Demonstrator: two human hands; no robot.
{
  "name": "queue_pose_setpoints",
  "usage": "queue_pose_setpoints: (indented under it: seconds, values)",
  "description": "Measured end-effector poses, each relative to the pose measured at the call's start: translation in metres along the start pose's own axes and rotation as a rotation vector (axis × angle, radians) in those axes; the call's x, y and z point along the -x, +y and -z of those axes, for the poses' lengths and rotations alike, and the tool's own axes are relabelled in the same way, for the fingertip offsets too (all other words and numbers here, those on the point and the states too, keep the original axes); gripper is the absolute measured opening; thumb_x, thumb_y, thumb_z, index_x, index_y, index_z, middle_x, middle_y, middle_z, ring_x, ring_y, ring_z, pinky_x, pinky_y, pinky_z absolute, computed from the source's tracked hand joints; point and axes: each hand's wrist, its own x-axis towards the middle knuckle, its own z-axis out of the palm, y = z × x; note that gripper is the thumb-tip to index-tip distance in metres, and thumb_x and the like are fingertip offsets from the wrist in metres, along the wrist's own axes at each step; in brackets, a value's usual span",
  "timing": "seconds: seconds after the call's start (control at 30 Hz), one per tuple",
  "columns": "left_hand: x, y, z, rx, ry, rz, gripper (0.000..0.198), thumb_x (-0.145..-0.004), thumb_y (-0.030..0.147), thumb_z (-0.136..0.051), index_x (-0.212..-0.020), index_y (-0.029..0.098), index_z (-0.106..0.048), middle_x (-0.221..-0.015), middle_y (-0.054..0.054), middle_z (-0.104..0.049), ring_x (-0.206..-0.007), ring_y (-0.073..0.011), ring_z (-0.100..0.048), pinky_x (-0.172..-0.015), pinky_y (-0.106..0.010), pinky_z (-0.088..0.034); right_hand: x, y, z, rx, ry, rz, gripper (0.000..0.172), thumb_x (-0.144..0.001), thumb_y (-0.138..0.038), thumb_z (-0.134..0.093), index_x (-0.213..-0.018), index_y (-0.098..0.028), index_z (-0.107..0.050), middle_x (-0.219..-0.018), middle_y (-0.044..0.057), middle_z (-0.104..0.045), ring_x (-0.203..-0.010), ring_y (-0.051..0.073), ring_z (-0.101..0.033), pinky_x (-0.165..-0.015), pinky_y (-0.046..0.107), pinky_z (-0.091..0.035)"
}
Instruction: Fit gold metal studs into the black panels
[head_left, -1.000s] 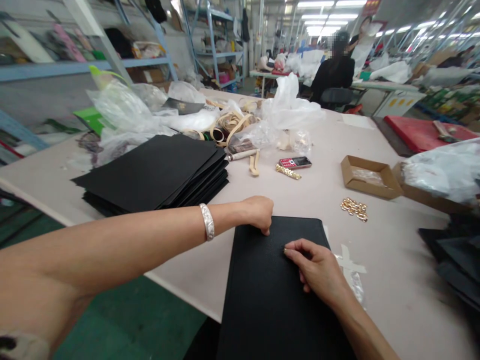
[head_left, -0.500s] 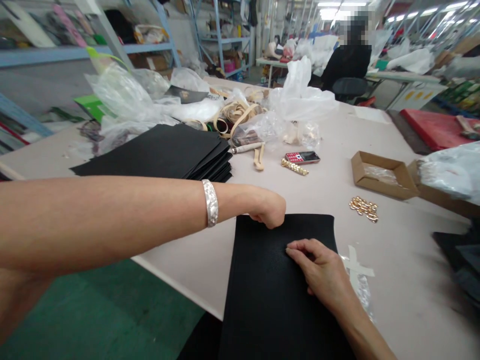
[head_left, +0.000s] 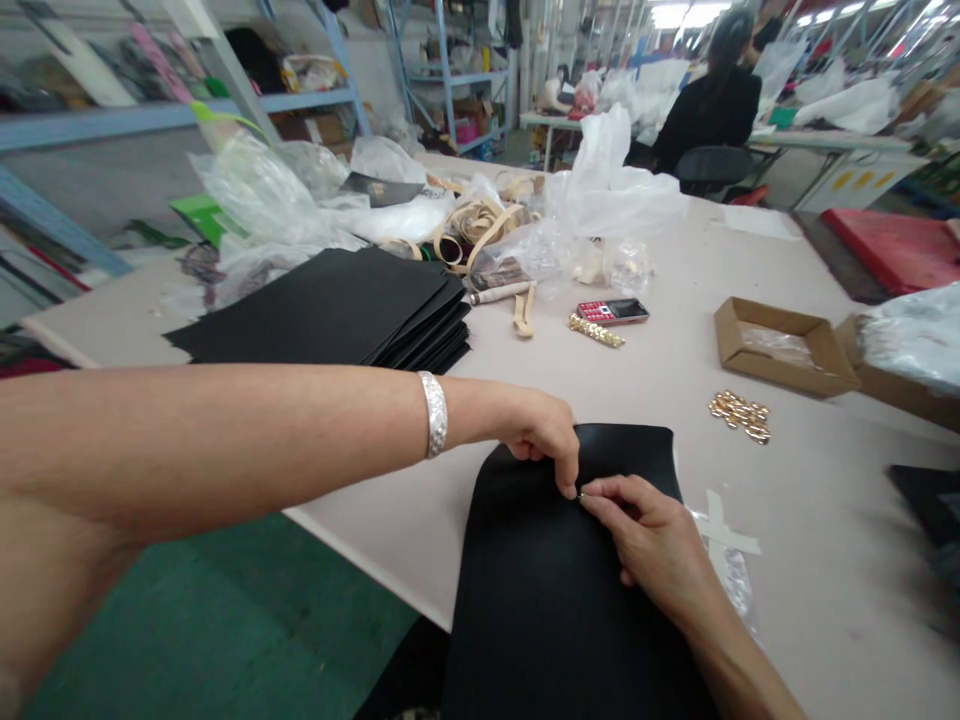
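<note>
A black sheet [head_left: 577, 600], perhaps leather, lies before me over the table's near edge. Its far left part bends up near my left hand [head_left: 551, 435]. The fingers of that hand are curled at the sheet, one fingertip pressed down on it; the thumb is hidden. Coming from the lower right, my right hand [head_left: 652, 540] is closed in a pinch on a tiny shiny metal piece [head_left: 580, 494] at the sheet's surface. The two hands' fingertips almost touch there. Exactly what the metal piece is, I cannot tell.
A stack of black sheets [head_left: 322, 310] lies to the left. Gold-coloured metal pieces [head_left: 741, 415], a phone [head_left: 613, 311], a gold chain strip [head_left: 596, 331] and a cardboard box [head_left: 784, 375] are on the table [head_left: 660, 380]. Plastic bags [head_left: 615, 190] sit behind; a person [head_left: 709, 110] is seated beyond.
My left hand has come down and towards me, its finger now meeting my right fingertips. The sheet's far left part has bent up. A small shiny piece shows at the right fingertips.
</note>
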Motion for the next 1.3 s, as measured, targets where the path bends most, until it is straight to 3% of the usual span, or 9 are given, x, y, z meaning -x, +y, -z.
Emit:
queue_pose_setpoints:
  seconds: [0.13,0.3,0.47,0.67,0.83,0.93,1.03,1.13,1.3]
  values:
    - [-0.012,-0.008,-0.007,0.101,-0.073,-0.021,0.039,-0.048,0.029,-0.076,-0.081,0.018,-0.059,-0.054,0.007,-0.042,-0.048,-0.008,-0.041,-0.046,-0.019,-0.038,0.002,0.0,0.0,-0.04,-0.005,-0.003,0.022,-0.08,-0.044,-0.059,-0.087,-0.024,-0.065,-0.073,-0.004,-0.053,-0.038,0.006,-0.047,-0.026,0.019,-0.045]
    - [-0.013,-0.008,-0.009,0.161,-0.048,0.013,0.028,-0.05,0.026,-0.071,-0.071,0.017,-0.055,-0.051,0.007,-0.04,-0.047,-0.0081,-0.039,-0.046,-0.019,-0.035,0.003,-0.004,-0.002,-0.051,0.012,-0.018,0.024,-0.08,-0.045,-0.059,-0.086,-0.022,-0.062,-0.067,-0.004,-0.051,-0.038,0.007,-0.046,-0.026,0.019,-0.045]
    - [0.001,-0.002,-0.019,0.164,0.056,-0.009,0.015,-0.052,0.022,-0.066,-0.062,0.017,-0.056,-0.045,0.005,-0.04,-0.044,-0.0094,-0.037,-0.043,-0.022,-0.029,0.005,-0.008,-0.003,-0.04,0.031,-0.01,0.023,-0.082,-0.043,-0.056,-0.088,-0.021,-0.056,-0.064,-0.004,-0.051,-0.037,0.006,-0.043,-0.028,0.017,-0.041]
    - [0.005,-0.005,-0.044,0.193,0.227,-0.196,0.014,-0.055,0.022,-0.061,-0.069,0.017,-0.063,-0.056,0.004,-0.052,-0.053,-0.0112,-0.047,-0.047,-0.02,-0.031,0.004,-0.008,-0.003,-0.013,0.082,0.089,0.011,-0.081,-0.031,-0.057,-0.084,-0.021,-0.054,-0.071,-0.003,-0.055,-0.045,0.007,-0.049,-0.035,0.016,-0.039]
    - [-0.003,-0.011,-0.056,0.286,0.312,-0.25,0.016,-0.06,0.027,-0.057,-0.071,0.016,-0.063,-0.058,0.005,-0.053,-0.054,-0.0111,-0.048,-0.047,-0.019,-0.032,0.007,-0.009,0.005,-0.208,-0.109,-0.014,0.021,-0.086,-0.036,-0.046,-0.097,-0.021,-0.055,-0.06,-0.006,-0.054,-0.038,0.007,-0.049,-0.032,0.015,-0.038]
    - [-0.002,-0.015,-0.059,0.353,0.294,-0.25,0.012,-0.061,0.025,-0.056,-0.068,0.016,-0.06,-0.059,0.004,-0.056,-0.053,-0.0116,-0.051,-0.047,-0.019,-0.036,0.006,-0.006,0.027,-0.036,-0.09,-0.01,0.028,-0.086,-0.04,-0.045,-0.102,-0.02,-0.056,-0.054,-0.006,-0.057,-0.041,0.01,-0.055,-0.036,0.018,-0.042]
    - [0.007,-0.017,-0.063,0.408,0.255,-0.251,0.012,-0.064,0.024,-0.055,-0.071,0.017,-0.06,-0.066,0.003,-0.062,-0.059,-0.0139,-0.057,-0.052,-0.021,-0.042,-0.006,0.005,0.066,0.249,0.189,-0.008,0.034,-0.088,-0.044,-0.041,-0.1,-0.018,-0.06,-0.067,0.001,-0.065,-0.058,0.015,-0.064,-0.048,0.023,-0.049]
    - [0.024,-0.016,-0.068,0.419,0.233,-0.295,0.011,-0.068,0.024,-0.054,-0.073,0.018,-0.062,-0.071,0.003,-0.065,-0.066,-0.0147,-0.061,-0.057,-0.02,-0.044,-0.032,0.021,0.109,0.433,0.374,-0.049,0.031,-0.088,-0.038,-0.044,-0.101,-0.017,-0.063,-0.093,0.008,-0.069,-0.085,0.021,-0.065,-0.076,0.033,-0.049]
    - [0.068,-0.003,-0.071,0.09,0.427,-0.484,0.013,-0.074,0.018,-0.05,-0.062,0.02,-0.055,-0.061,0.007,-0.058,-0.059,-0.0102,-0.055,-0.053,-0.017,-0.037,-0.074,0.035,0.142,0.718,0.431,-0.128,0.024,-0.088,-0.034,-0.05,-0.096,-0.018,-0.067,-0.096,0.009,-0.068,-0.093,0.022,-0.062,-0.085,0.038,-0.045]
